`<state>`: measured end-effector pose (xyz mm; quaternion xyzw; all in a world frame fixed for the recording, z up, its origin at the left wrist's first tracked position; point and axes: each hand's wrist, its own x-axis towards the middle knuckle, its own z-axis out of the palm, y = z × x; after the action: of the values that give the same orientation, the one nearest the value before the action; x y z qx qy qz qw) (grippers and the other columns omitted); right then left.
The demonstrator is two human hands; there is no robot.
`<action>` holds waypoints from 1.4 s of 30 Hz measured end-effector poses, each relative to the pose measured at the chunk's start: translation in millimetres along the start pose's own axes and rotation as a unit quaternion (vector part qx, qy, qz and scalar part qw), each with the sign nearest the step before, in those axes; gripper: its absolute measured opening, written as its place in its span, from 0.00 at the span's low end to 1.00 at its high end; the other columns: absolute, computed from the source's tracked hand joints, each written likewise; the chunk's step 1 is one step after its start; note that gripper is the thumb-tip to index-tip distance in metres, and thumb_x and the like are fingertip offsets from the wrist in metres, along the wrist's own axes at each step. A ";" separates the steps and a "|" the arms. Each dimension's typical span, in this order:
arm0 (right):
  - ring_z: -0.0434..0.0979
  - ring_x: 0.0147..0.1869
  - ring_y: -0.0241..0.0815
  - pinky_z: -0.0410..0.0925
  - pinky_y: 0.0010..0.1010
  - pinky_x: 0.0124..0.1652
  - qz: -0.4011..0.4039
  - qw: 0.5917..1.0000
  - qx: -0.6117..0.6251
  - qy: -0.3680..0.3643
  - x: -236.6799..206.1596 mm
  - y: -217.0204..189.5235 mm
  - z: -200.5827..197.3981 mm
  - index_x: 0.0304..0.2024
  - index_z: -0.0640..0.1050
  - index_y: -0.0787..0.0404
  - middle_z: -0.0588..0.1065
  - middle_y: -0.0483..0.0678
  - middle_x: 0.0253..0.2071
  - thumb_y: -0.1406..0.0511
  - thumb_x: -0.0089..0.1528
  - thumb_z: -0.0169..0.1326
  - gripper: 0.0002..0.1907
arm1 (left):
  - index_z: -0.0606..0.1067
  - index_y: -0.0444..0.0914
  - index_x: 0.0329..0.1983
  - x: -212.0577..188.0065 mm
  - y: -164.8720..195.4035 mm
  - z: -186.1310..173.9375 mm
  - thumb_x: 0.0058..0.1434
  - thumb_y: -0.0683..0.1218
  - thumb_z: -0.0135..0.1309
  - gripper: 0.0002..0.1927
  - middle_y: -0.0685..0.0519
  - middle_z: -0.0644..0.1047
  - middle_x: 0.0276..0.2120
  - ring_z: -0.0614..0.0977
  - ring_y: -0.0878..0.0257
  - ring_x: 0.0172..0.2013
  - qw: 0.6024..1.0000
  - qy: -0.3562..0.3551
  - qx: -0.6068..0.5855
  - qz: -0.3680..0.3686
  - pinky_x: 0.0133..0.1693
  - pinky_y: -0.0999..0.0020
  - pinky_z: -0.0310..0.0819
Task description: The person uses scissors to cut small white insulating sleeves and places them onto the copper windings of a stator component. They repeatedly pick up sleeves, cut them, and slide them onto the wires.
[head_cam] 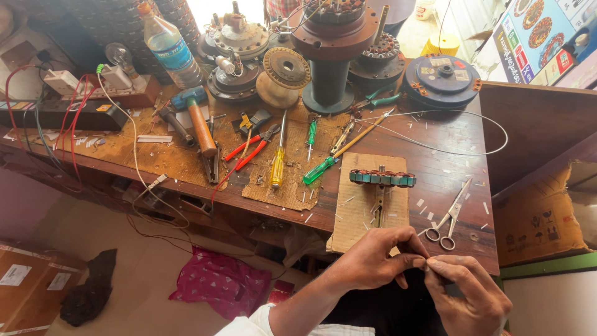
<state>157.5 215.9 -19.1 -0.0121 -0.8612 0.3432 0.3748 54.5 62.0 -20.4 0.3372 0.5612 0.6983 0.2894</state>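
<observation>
Working at the near edge of the wooden workbench (460, 162), both hands meeting just below the scissors (449, 219). Left hand (373, 258) curling narrow, thumb and forefinger pinching a tiny pale piece (426, 262), too small to tell what kind. Right hand (469, 295) pressing its fingertips against the same piece, also closed tight; fingertips of both hands touching. Lying open-handled just above the hands, the scissors, blades pointing away. Standing left of the scissors, a stator core with copper windings (382, 178), resting on a cardboard sheet (367, 205). Lying further left of the scissors, a green-handled screwdriver (320, 169), a yellow-handled screwdriver (277, 165) and red-handled pliers (252, 149). Sitting well left of the scissors, a wooden-handled hammer (198, 121). Standing far back and left, a plastic water bottle (169, 46). Looping behind the scissors, a thin white wire (472, 149). Rising behind the screwdrivers, a dark winding stand (329, 68).
</observation>
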 end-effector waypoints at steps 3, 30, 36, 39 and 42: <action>0.84 0.43 0.36 0.77 0.24 0.41 0.022 0.999 0.023 0.004 2.4 -6.1 0.3 0.37 0.82 0.60 0.81 0.48 0.39 0.74 0.55 0.65 0.09 | 0.74 0.30 0.45 -1.1 2.1 -1.4 0.71 0.38 0.54 0.04 0.50 0.77 0.40 0.81 0.66 0.35 1.000 0.001 -0.017 0.014 0.31 0.72 0.81; 0.85 0.43 0.36 0.75 0.24 0.42 0.190 0.953 0.237 0.018 -6.7 10.3 48.5 0.42 0.79 0.66 0.82 0.49 0.36 0.73 0.60 0.61 0.07 | 0.79 0.40 0.42 -6.8 43.7 -28.7 0.63 0.44 0.62 0.06 0.54 0.82 0.35 0.81 0.58 0.39 0.945 0.067 0.297 0.123 0.40 0.64 0.75; 0.85 0.42 0.43 0.79 0.32 0.46 0.308 0.857 0.413 -0.009 -10.8 27.8 59.5 0.43 0.78 0.73 0.82 0.56 0.37 0.74 0.60 0.58 0.09 | 0.78 0.40 0.42 -5.7 42.7 -29.7 0.64 0.46 0.62 0.07 0.54 0.81 0.35 0.80 0.57 0.40 0.903 0.072 0.398 0.144 0.42 0.64 0.75; 0.84 0.40 0.45 0.78 0.35 0.45 0.323 0.799 0.507 -0.016 -14.6 37.4 61.7 0.45 0.76 0.74 0.80 0.57 0.36 0.72 0.63 0.56 0.10 | 0.78 0.40 0.44 -5.9 44.5 -30.1 0.64 0.44 0.62 0.08 0.54 0.80 0.37 0.79 0.57 0.42 0.913 0.044 0.376 0.153 0.41 0.65 0.77; 0.83 0.39 0.44 0.77 0.36 0.42 0.301 0.738 0.602 -0.050 -20.6 45.5 60.2 0.45 0.74 0.73 0.78 0.55 0.35 0.71 0.65 0.56 0.09 | 0.77 0.39 0.48 -9.2 46.3 -32.3 0.63 0.43 0.62 0.11 0.54 0.78 0.40 0.80 0.57 0.45 0.936 -0.008 0.310 0.164 0.40 0.69 0.81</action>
<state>122.2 209.9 -88.7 -0.0256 -0.4436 0.8853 0.1371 33.2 26.4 19.0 0.5032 0.6845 0.5244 0.0561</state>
